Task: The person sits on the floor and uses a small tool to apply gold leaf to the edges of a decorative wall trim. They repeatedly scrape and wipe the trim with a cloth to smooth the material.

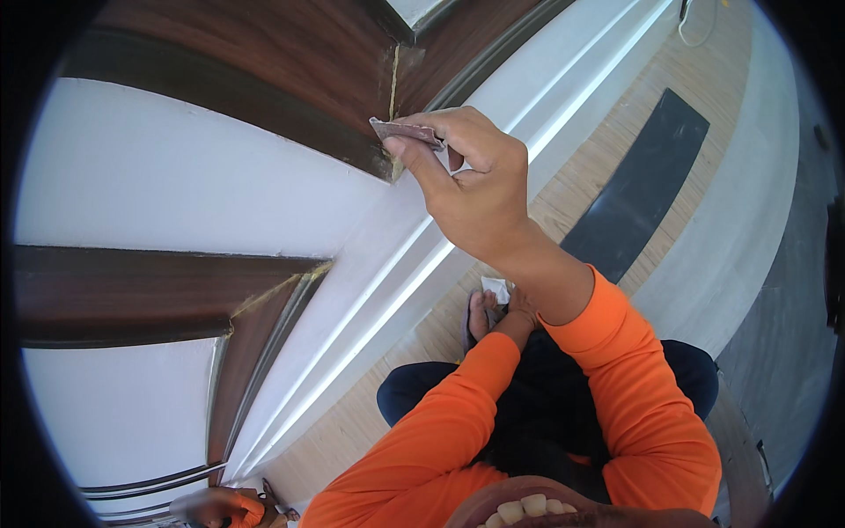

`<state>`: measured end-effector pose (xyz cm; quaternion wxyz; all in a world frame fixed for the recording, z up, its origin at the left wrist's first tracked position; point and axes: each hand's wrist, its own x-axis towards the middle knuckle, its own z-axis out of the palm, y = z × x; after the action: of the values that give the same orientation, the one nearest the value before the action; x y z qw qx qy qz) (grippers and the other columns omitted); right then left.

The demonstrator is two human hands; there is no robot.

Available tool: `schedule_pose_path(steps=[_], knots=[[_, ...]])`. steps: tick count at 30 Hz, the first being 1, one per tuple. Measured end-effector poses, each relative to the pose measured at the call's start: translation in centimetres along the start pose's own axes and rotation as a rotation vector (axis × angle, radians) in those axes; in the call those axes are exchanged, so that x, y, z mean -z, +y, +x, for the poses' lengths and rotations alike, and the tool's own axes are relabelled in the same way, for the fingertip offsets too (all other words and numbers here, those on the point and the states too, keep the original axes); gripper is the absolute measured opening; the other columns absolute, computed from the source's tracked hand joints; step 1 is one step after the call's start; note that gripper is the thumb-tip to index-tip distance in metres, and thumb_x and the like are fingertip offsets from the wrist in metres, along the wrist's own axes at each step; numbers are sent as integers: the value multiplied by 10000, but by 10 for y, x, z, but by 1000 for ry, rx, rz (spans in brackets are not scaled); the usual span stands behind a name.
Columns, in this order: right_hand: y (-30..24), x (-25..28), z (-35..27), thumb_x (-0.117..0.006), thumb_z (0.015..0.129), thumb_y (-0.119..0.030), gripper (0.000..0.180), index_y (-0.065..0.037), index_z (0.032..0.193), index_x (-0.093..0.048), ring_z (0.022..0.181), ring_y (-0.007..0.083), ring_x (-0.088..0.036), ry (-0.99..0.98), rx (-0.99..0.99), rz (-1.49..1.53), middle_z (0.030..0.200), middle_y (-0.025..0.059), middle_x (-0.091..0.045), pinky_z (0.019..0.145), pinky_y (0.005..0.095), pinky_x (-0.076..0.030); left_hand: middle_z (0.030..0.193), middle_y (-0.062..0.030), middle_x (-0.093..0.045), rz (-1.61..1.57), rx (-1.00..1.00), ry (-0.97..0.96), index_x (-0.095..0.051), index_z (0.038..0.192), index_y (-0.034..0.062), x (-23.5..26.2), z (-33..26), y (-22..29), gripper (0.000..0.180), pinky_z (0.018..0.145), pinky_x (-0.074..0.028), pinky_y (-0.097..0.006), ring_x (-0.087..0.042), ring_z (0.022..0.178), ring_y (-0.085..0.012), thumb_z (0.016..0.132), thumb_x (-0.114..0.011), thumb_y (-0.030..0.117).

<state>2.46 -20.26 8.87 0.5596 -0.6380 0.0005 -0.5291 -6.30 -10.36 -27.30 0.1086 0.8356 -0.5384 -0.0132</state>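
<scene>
My right hand (480,167) pinches a folded piece of brownish sandpaper (407,133) between thumb and fingers. The sandpaper is against or just in front of the mitred corner of a dark brown wooden frame (290,88), where a yellowish filler line (394,77) runs along the joint. My left hand (522,306) is low by my foot, partly covered by my right forearm, so its fingers do not show clearly. Beside it is a small white piece of paper or cloth (495,289); whether the left hand touches it I cannot tell.
A second brown frame (158,295) with a filled corner joint is at the left. White panels (176,167) and a white ledge (370,290) border the frames. On the wood-look floor lies a dark grey board (638,185). Another person in orange (242,509) is at the lower left.
</scene>
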Motion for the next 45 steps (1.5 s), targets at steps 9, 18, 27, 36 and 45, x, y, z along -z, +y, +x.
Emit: schedule_pose_path(steps=[9, 18, 27, 36, 45], knots=[[-2, 3, -11, -756, 899, -2, 119, 5, 1017, -774, 712, 182, -689, -53, -140, 90, 929, 114, -706, 612, 295, -540, 1726, -211, -227, -13, 7, -133, -371, 1635, 207, 21, -3, 2, 647, 1273, -215, -576, -243, 1595, -371, 1055, -434, 488], [-3, -5, -11, -744, 897, 27, 119, 28, 1011, -775, 659, 108, -622, -23, -33, 33, 891, 94, -710, 547, 235, -455, 1726, -241, -199, 28, 20, -168, -379, 1627, 157, 16, 0, -1, 681, 1281, -178, -590, -235, 1597, -384, 1056, -420, 526], [1, 3, 0, -729, 906, -2, 69, 21, 970, -744, 655, 222, -642, -67, 39, 54, 878, 133, -673, 585, 334, -492, 1658, -202, -358, -156, -27, 23, -459, 1558, 121, 24, 2, 6, 526, 1229, -330, -512, -353, 1537, -356, 1101, -432, 381], [5, 16, 3, -743, 916, -47, 116, 36, 997, -749, 655, 189, -607, -204, -184, 130, 859, 122, -670, 589, 311, -459, 1565, -122, -470, -770, 188, -88, -393, 1572, 112, 3, -2, 5, 598, 1228, -309, -460, -442, 1442, -290, 1071, -436, 435], [6, 10, 4, -743, 923, -24, 121, 22, 1035, -749, 671, 89, -573, -213, -37, 107, 877, 65, -679, 547, 249, -405, 1571, -162, -503, -654, 147, -194, -580, 1465, 98, 32, 2, 6, 737, 1270, -153, -551, -375, 1495, -355, 908, -572, 579]])
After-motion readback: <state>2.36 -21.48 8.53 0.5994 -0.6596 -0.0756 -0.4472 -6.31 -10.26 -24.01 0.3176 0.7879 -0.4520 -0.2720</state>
